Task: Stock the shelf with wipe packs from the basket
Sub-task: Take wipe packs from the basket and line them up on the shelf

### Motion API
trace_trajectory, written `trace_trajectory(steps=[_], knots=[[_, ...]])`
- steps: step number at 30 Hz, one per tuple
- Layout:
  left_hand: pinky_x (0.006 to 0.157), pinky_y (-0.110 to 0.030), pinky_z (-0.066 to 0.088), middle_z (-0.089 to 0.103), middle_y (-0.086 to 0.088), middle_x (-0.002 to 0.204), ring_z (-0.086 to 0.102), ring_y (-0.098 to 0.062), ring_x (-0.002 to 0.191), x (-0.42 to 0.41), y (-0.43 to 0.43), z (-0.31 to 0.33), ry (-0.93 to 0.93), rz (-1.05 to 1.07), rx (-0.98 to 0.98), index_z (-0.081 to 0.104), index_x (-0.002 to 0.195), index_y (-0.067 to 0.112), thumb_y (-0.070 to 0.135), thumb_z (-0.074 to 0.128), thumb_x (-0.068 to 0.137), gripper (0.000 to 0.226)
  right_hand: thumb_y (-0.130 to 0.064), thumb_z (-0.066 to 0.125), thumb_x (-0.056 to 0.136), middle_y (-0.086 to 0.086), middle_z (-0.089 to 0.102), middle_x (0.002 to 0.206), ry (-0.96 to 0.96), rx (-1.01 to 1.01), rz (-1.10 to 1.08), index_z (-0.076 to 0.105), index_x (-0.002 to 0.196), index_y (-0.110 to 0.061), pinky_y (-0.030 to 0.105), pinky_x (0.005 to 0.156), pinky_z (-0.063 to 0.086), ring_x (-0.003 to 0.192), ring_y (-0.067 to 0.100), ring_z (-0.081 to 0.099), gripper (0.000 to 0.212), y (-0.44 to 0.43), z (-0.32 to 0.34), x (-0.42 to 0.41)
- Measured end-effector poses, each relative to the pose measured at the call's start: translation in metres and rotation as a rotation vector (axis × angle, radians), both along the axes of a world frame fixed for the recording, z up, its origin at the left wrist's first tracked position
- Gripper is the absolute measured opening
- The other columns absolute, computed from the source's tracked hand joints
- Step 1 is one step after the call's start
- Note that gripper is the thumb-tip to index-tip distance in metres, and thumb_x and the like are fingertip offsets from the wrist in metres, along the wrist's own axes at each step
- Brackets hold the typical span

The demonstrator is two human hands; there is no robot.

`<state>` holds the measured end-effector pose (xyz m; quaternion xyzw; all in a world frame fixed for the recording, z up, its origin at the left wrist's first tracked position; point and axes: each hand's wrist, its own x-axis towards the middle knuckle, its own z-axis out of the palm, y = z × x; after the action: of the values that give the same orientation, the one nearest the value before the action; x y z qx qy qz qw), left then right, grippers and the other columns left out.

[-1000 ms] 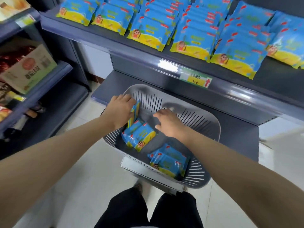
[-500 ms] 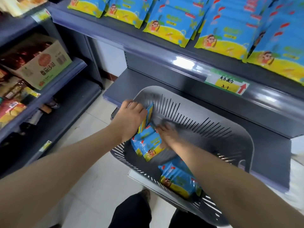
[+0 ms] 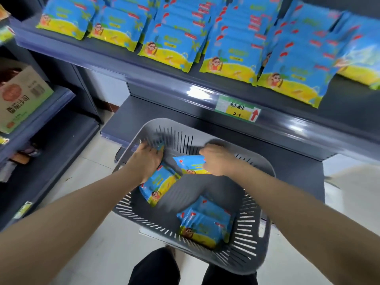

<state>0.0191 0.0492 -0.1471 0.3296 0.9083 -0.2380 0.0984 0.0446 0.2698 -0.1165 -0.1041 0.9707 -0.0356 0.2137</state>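
A single head view shows a grey slotted basket [image 3: 178,123] in front of dark shelving, above the person's dark trousers [image 3: 156,268] and the pale tiled floor [image 3: 82,177]. Both hands reach into it. The left hand [image 3: 147,159] has its fingers curled round an upright wipe pack [image 3: 160,146], of which only a blurred blue sliver shows. A flat pack [image 3: 160,186] lies partly under that hand. The right hand [image 3: 218,159] pinches the corner of a third pack [image 3: 190,164] near the basket's far wall. A small stack [image 3: 205,225] of at least two packs lies in the near right corner, apart from both hands. Above, the upper shelf [image 3: 164,83] carries six rows of stocked packs [image 3: 168,52], overlapped so the number in each row cannot be told. One price tag [image 3: 236,109] sits on the shelf's front edge. One cardboard box [image 3: 20,99] stands on the left-hand shelving.
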Motion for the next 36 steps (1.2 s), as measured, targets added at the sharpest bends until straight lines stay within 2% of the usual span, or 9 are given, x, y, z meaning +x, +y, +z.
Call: trace_trajectory(steps=[5,8,11,15,23,26,29,33,36], knots=[[0.108,-0.033,0.023,0.057,0.006,0.125,0.054,-0.018,0.115,-0.001,0.009,-0.016,-0.134,-0.075,0.166,0.019,0.143,0.03,0.005,0.048,0.084,0.071,-0.011,0.052,0.081,0.011,0.057,0.106,0.042,0.038,-0.079,0.056,0.102,-0.008,0.029,0.062,0.034,0.087,0.028,0.055,0.022,0.012,0.044,0.012],[0.1,-0.031,0.033,0.059,-0.003,0.121,0.055,-0.024,0.113,-0.012,0.012,-0.025,-0.176,0.095,0.254,0.04,0.13,0.02,0.009,0.05,0.085,0.048,-0.011,0.054,0.08,0.01,0.057,0.104,0.1,0.032,-0.158,0.056,0.101,-0.009,0.03,0.063,0.035,0.084,0.028,0.053,0.021,0.017,0.058,0.021],[0.099,-0.034,0.04,0.047,-0.01,0.135,0.05,-0.03,0.119,-0.023,0.015,-0.038,-0.383,0.266,0.357,0.04,0.135,0.012,0.009,0.052,0.086,0.051,-0.01,0.052,0.081,0.01,0.055,0.101,0.153,0.007,-0.2,0.056,0.098,-0.01,0.03,0.065,0.035,0.091,0.031,0.056,0.018,0.02,0.064,0.029],[0.106,-0.031,0.032,0.029,-0.01,0.15,0.038,-0.028,0.131,-0.029,0.021,-0.056,-0.521,0.274,0.28,0.023,0.146,0.012,0.017,0.067,0.083,0.077,-0.009,0.051,0.083,0.007,0.046,0.088,0.212,-0.014,-0.237,0.053,0.092,-0.011,0.029,0.064,0.034,0.087,0.032,0.057,0.009,0.023,0.065,0.037],[0.111,-0.04,0.027,0.024,-0.01,0.152,0.028,-0.031,0.136,-0.036,0.022,-0.09,-0.492,0.216,0.173,0.018,0.147,0.014,0.031,0.069,0.078,0.088,-0.019,0.054,0.088,0.01,0.054,0.1,0.291,-0.103,-0.264,0.056,0.1,-0.009,0.034,0.072,0.042,0.09,0.032,0.056,0.015,0.023,0.065,0.049],[0.109,-0.038,0.031,0.03,-0.009,0.15,0.033,-0.03,0.134,-0.04,0.026,-0.092,-0.606,0.367,0.242,0.02,0.146,0.014,0.041,0.076,0.069,0.1,-0.021,0.056,0.088,0.009,0.053,0.098,0.302,-0.137,-0.275,0.056,0.1,-0.011,0.035,0.072,0.045,0.089,0.031,0.056,0.016,0.019,0.065,0.051],[0.101,-0.034,0.042,0.045,-0.01,0.14,0.049,-0.027,0.122,-0.043,0.031,-0.086,-0.723,0.456,0.322,0.029,0.143,0.009,0.04,0.075,0.074,0.088,-0.024,0.057,0.088,0.008,0.054,0.098,0.324,-0.156,-0.283,0.057,0.102,-0.012,0.037,0.074,0.048,0.089,0.03,0.056,0.019,0.016,0.066,0.053],[0.1,-0.029,0.038,0.055,-0.014,0.128,0.049,-0.029,0.121,-0.026,0.031,-0.077,-0.496,0.28,0.147,0.051,0.125,0.005,0.035,0.07,0.077,0.06,-0.025,0.058,0.088,0.008,0.054,0.1,0.351,-0.163,-0.281,0.057,0.104,-0.012,0.036,0.074,0.046,0.09,0.029,0.056,0.021,0.012,0.07,0.056],[0.089,-0.029,0.045,0.061,-0.015,0.119,0.055,-0.029,0.112,-0.019,0.031,-0.058,-0.46,0.238,0.165,0.06,0.115,0.003,0.024,0.07,0.076,0.045,-0.023,0.058,0.087,0.008,0.054,0.099,0.384,-0.19,-0.287,0.058,0.105,-0.013,0.036,0.075,0.047,0.091,0.03,0.056,0.021,0.01,0.081,0.057]])
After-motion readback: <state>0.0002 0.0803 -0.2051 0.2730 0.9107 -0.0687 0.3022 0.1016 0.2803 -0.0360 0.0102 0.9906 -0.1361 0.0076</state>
